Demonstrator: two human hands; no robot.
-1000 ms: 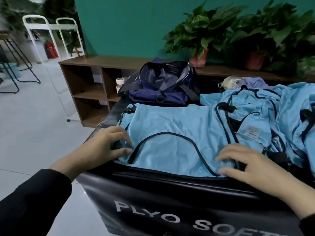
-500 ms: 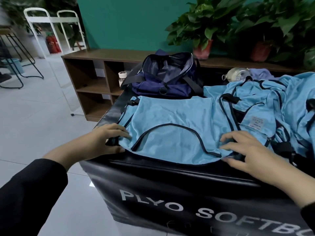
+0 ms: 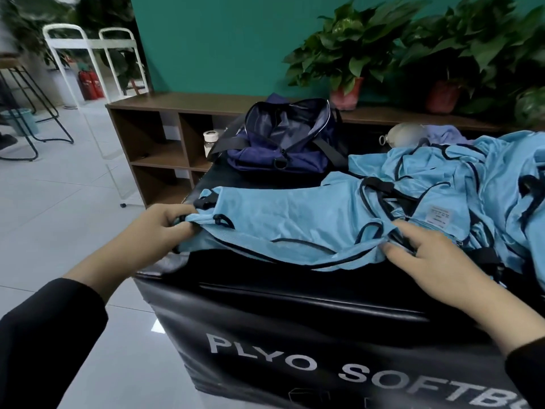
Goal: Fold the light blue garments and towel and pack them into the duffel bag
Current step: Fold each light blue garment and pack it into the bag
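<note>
Black vinyl covers the big padded box (image 3: pixel 295 305) in front of me, with white lettering reading "PLYO SOFTB…" across its near face. Spread over its top is a light blue garment (image 3: pixel 295 219) trimmed with dark piping, its near edge lifted slightly off the vinyl. To the right it runs into a heap of more light blue garments (image 3: pixel 486 172), crumpled together, one showing a small white label (image 3: pixel 441 216). Beyond them, at the far end of the box top, sits the navy duffel bag (image 3: pixel 283 137), unzipped and gaping open, well apart from my hands. Behind it runs a brown wooden shelf unit (image 3: pixel 153 134) with potted plants (image 3: pixel 351 54) standing on it against a teal wall.

My left hand (image 3: pixel 159 231) grips the garment's left corner, fingers curled round bunched fabric. My right hand (image 3: pixel 427 258) is near the garment's right side, thumb and fingers pinching a fold of cloth by the dark piping. My two hands are wide apart, one at each end of the garment.
</note>
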